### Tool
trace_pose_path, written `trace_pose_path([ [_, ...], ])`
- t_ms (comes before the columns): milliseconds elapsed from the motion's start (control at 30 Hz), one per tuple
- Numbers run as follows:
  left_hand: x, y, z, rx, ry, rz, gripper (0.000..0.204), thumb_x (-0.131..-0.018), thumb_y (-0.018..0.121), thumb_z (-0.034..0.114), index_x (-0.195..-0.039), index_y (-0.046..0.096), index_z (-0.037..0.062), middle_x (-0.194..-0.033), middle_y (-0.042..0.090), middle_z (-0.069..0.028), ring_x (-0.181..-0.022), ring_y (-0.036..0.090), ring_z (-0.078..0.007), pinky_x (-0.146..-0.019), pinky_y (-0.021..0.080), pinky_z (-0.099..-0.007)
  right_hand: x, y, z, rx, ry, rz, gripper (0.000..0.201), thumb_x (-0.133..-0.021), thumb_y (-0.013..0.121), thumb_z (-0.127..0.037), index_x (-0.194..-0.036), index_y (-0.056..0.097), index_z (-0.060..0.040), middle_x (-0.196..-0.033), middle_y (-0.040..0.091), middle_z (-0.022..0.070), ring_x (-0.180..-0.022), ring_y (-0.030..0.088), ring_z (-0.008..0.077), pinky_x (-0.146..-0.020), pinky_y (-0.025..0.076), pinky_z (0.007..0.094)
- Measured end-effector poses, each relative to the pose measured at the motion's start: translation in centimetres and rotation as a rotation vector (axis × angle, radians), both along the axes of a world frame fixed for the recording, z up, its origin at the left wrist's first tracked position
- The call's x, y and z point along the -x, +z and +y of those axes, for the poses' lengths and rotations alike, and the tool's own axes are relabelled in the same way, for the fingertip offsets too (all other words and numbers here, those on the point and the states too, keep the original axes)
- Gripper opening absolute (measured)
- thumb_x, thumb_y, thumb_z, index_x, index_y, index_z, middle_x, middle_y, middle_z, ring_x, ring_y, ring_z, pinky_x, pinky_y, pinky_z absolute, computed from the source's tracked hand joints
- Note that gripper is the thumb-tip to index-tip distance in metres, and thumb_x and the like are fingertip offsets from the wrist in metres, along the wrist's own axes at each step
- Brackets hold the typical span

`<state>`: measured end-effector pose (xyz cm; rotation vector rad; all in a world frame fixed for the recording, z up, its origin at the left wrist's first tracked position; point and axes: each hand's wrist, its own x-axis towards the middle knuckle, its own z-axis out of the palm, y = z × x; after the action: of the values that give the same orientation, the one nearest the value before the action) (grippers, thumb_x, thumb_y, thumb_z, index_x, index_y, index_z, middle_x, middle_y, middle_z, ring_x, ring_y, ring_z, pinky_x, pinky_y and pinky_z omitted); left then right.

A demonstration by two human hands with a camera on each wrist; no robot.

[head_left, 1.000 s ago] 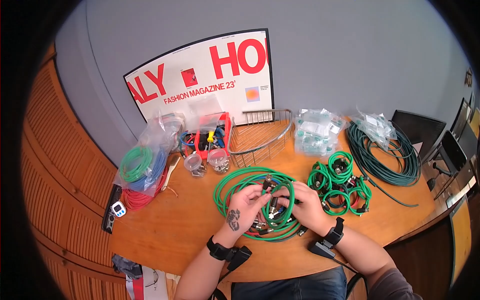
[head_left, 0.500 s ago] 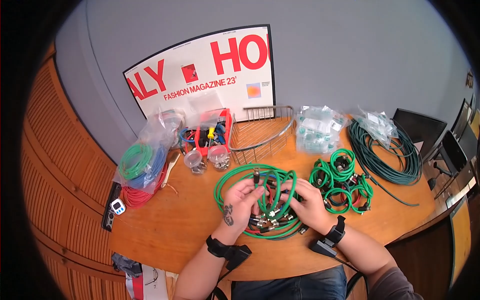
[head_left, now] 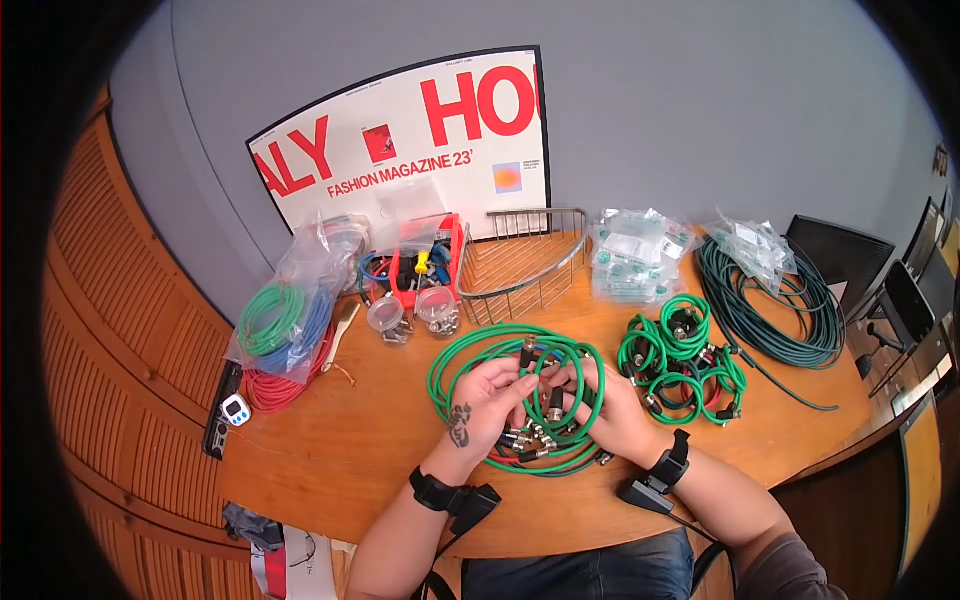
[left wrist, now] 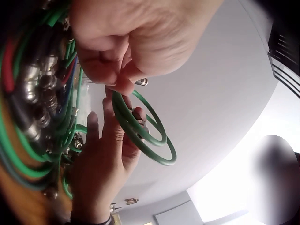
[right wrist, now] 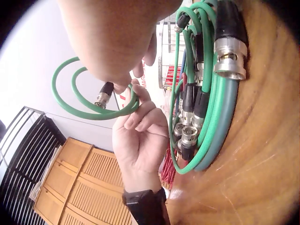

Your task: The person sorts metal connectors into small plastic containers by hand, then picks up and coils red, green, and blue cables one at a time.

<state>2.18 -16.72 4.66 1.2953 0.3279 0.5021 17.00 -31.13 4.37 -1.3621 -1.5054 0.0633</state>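
My left hand (head_left: 487,405) pinches a coil of green cable (right wrist: 93,116) between thumb and fingers, above the pile. My right hand (head_left: 625,418) grips the same cable from the other side, fingertips close to the left ones. One black-and-silver BNC connector (head_left: 527,352) sticks up beside the left fingertips, and another connector (right wrist: 102,97) hangs inside the loops. Below both hands lies a pile of larger green cable loops (head_left: 440,365), with several metal-tipped connectors (left wrist: 32,83) bunched in it. The right fingertips are partly hidden behind the coil in the head view.
Small coiled green cables (head_left: 684,327) lie to the right, before a dark green cable roll (head_left: 830,335). Behind stand a wire basket (head_left: 530,285), a red bin (head_left: 455,262), two clear cups (head_left: 385,318) and plastic bags (head_left: 640,255). Bagged cables (head_left: 272,320) lie at left.
The loops between my hands first stood apart, and now form a rounder coil shifted slightly right. My right fingers have moved in closer to the left ones. The pile remains in place.
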Motion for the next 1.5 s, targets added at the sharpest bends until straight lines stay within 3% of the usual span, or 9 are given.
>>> trace_pose_path([
  [167,-0.3,0.1,-0.5,-0.095,-0.011,0.017,0.019,-0.095,0.064,0.007,-0.110,0.059,-0.0040,-0.090,0.070,-0.0080,-0.052,0.058,-0.0085,-0.046,0.045,-0.0206,0.3,0.1,-0.1,0.057,-0.011,0.067,0.028,-0.084,0.065,-0.001,-0.111,0.061,-0.0070,-0.110,0.068,0.0092,-0.103,0.063,0.0315,-0.090,0.049,0.0408],
  [633,-0.4,-0.4,-1.2,-0.074,0.005,0.001,0.015,-0.094,0.064,0.005,-0.103,0.056,-0.0033,-0.086,0.069,-0.0116,-0.052,0.061,-0.0125,-0.045,0.050,-0.0241,0.5,-0.1,0.6,0.002,-0.035,-0.014,0.038,-0.080,0.067,0.004,-0.114,0.058,-0.0081,-0.103,0.059,0.0127,-0.095,0.060,0.0334,-0.080,0.049,0.0399],
  [800,-0.5,-0.3,-0.9,-0.051,0.112,-0.014,0.010,-0.094,0.063,0.003,-0.097,0.055,-0.0015,-0.081,0.066,-0.0092,-0.050,0.058,-0.0116,-0.043,0.046,-0.0242,0.3,-0.3,0.6,0.026,-0.013,-0.075,0.037,-0.075,0.067,0.005,-0.109,0.062,-0.0092,-0.105,0.058,0.0127,-0.096,0.059,0.0329,-0.083,0.049,0.0403],
  [967,-0.3,0.2,-0.7,0.003,0.160,-0.019,0.010,-0.094,0.063,0.005,-0.099,0.057,-0.0012,-0.076,0.064,-0.0061,-0.046,0.048,-0.0069,-0.041,0.037,-0.0215,0.6,0.5,0.1,0.080,-0.052,-0.142,0.042,-0.075,0.067,0.001,-0.116,0.064,-0.0118,-0.114,0.059,0.0108,-0.107,0.057,0.0333,-0.093,0.047,0.0420],
  [1100,0.2,0.7,-0.2,0.166,0.083,-0.055,0.009,-0.095,0.061,0.007,-0.102,0.060,0.0019,-0.081,0.065,-0.0022,-0.051,0.047,-0.0048,-0.046,0.038,-0.0204,0.7,0.2,0.1,0.018,-0.023,-0.122,0.043,-0.075,0.067,0.002,-0.115,0.065,-0.0119,-0.117,0.058,0.0109,-0.110,0.056,0.0330,-0.096,0.046,0.0413],
  [1267,0.1,0.3,0.2,0.278,-0.021,-0.123,0.012,-0.092,0.062,0.004,-0.103,0.062,0.0001,-0.079,0.067,-0.0053,-0.048,0.045,-0.0058,-0.043,0.032,-0.0213,1.4,1.1,-0.2,0.001,-0.031,0.030,0.036,-0.081,0.068,0.002,-0.115,0.066,-0.0080,-0.121,0.059,0.0118,-0.114,0.058,0.0308,-0.098,0.048,0.0415],
  [1333,-0.1,0.4,-0.3,0.251,0.031,-0.057,0.015,-0.092,0.061,0.004,-0.106,0.063,-0.0004,-0.083,0.069,-0.0067,-0.048,0.045,-0.0058,-0.044,0.033,-0.0210,1.3,1.4,-0.1,-0.066,-0.096,-0.005,0.035,-0.082,0.069,0.000,-0.115,0.067,-0.0078,-0.123,0.060,0.0121,-0.117,0.058,0.0316,-0.100,0.047,0.0427],
  [1400,0.0,0.2,-0.3,0.240,-0.006,-0.045,0.016,-0.092,0.061,0.004,-0.107,0.063,-0.0002,-0.088,0.071,-0.0078,-0.050,0.049,-0.0064,-0.044,0.036,-0.0203,0.6,1.6,0.0,-0.110,-0.002,-0.122,0.031,-0.083,0.070,-0.004,-0.113,0.068,-0.0075,-0.129,0.060,0.0120,-0.123,0.056,0.0335,-0.102,0.045,0.0442],
  [1500,-0.3,-0.2,-0.5,0.076,0.108,-0.044,0.014,-0.094,0.060,0.004,-0.106,0.063,-0.0008,-0.084,0.069,-0.0066,-0.053,0.056,-0.0070,-0.044,0.042,-0.0203,0.8,1.3,-0.1,-0.055,0.043,-0.092,0.027,-0.083,0.073,-0.011,-0.109,0.069,-0.0069,-0.123,0.064,0.0104,-0.124,0.054,0.0322,-0.102,0.044,0.0432],
])
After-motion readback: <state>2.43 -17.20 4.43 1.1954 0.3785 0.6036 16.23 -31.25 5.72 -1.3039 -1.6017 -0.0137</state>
